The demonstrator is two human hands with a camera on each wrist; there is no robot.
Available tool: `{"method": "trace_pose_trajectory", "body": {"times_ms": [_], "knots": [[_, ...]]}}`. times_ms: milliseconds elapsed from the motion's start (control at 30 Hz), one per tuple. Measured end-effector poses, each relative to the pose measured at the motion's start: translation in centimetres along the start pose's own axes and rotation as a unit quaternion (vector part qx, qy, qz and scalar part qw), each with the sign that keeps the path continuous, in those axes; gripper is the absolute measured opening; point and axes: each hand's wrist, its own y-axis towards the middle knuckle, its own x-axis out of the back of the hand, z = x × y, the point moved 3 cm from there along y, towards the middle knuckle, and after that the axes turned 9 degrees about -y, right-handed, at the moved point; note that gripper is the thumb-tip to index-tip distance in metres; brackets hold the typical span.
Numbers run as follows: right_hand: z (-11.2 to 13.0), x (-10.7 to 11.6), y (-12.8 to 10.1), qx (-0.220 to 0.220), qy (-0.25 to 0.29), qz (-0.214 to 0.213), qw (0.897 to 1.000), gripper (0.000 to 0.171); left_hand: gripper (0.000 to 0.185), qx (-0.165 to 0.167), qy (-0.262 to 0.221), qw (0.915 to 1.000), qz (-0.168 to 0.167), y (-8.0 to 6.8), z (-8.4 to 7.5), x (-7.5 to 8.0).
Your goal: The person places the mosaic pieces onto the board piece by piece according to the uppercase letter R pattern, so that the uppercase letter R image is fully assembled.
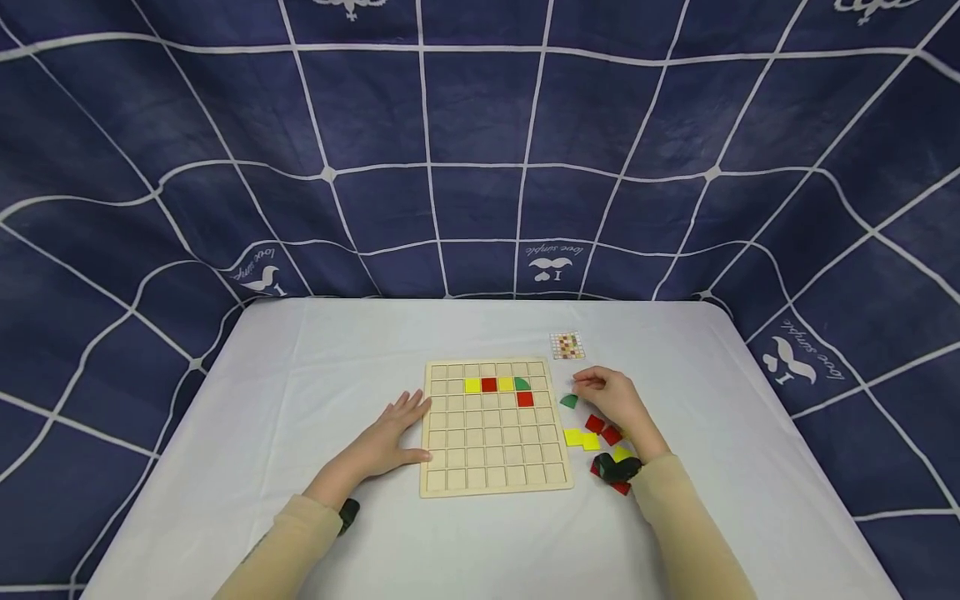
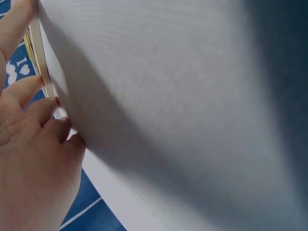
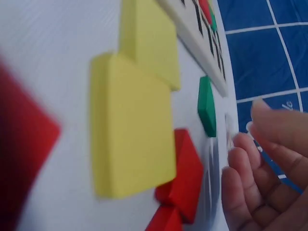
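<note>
A pale wooden grid board (image 1: 483, 433) lies on the white table. Its second row from the back holds yellow, red and yellow square tiles and a green quarter-round tile (image 1: 522, 384); a red tile (image 1: 525, 399) sits below the green one. My left hand (image 1: 382, 437) is spread at the board's left side, with fingertips and thumb at its edge (image 2: 45, 72). To the right of the board, my right hand (image 1: 611, 398) hovers by a loose green quarter-round tile (image 1: 569, 401). In the right wrist view its fingers (image 3: 245, 159) bend loosely, apart from the green tile (image 3: 207, 108), holding nothing.
Loose yellow tiles (image 1: 582, 439) and red tiles (image 1: 603, 429) lie right of the board, some partly under my right wrist. A small printed pattern card (image 1: 567, 346) rests behind the board's far right corner. Dark blue cloth with white lines (image 1: 480, 200) hangs around the table.
</note>
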Motion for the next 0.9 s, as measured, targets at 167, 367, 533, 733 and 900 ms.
{"method": "trace_pose_trajectory", "body": {"times_ms": [167,367,533,733,900], "knots": [[-0.3,-0.6,-0.2,0.028,-0.028,0.014,0.999,0.026,0.094,0.002,0.001,1.0,-0.001,-0.1,-0.1,0.1],[0.1,-1.4,-0.5,0.04,-0.085,0.012,0.996,0.02,0.093,-0.003,-0.001,1.0,-0.002,0.0,-0.1,0.0],[0.4,-1.4,-0.6,0.032,-0.1,0.028,0.994,0.017,0.093,0.001,-0.002,1.0,-0.002,-0.1,-0.1,0.0],[0.7,-1.2,-1.2,0.009,-0.105,0.052,0.993,0.018,0.094,0.004,0.0,1.0,-0.001,-0.1,-0.1,0.0],[0.9,-0.6,-1.7,0.021,-0.114,0.048,0.992,0.015,0.093,0.0,-0.001,1.0,-0.001,0.0,-0.1,0.0]]}}
